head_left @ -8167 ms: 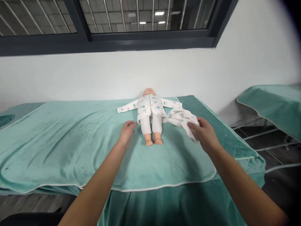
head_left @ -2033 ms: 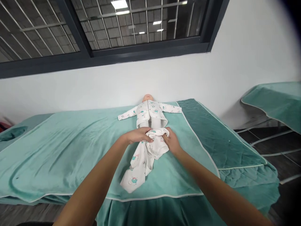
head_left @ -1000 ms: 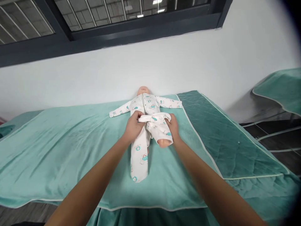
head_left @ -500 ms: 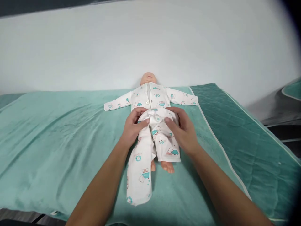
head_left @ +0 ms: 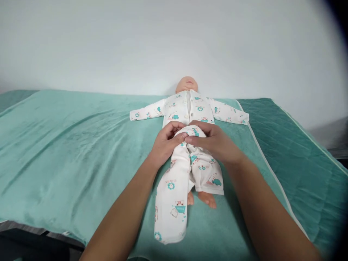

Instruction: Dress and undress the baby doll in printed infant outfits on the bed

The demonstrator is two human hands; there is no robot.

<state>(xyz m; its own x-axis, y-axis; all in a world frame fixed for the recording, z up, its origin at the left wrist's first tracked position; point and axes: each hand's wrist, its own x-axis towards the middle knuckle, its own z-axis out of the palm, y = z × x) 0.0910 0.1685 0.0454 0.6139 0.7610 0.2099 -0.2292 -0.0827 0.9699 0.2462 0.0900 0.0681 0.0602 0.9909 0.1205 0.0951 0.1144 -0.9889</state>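
A baby doll (head_left: pixel 187 84) lies on its back, dressed in a white buttoned top (head_left: pixel 176 105) with teal prints, its sleeves spread to both sides. Matching printed pants (head_left: pixel 172 195) cover its lower body. One pant leg lies flat and long toward me; below the other leg's hem the doll's feet (head_left: pixel 207 199) show. My left hand (head_left: pixel 169 141) pinches the pants near the waist, thumb on top. Close beside it, my right hand (head_left: pixel 214 139) grips the same waist area, the two thumbs almost touching. The fingertips behind the fabric are partly hidden.
A light teal blanket (head_left: pixel 81 156) with soft wrinkles lies under the doll. On the right, a darker quilted cover (head_left: pixel 293 156) shows past its white edging. A pale wall (head_left: pixel 108 47) rises behind the doll's head. Dark items stand below the blanket's lower left edge.
My right hand has moved inward along the waist of the pants, bringing both thumbs together. The waist fabric is bunched more tightly. The whole view has shifted, placing the doll farther right.
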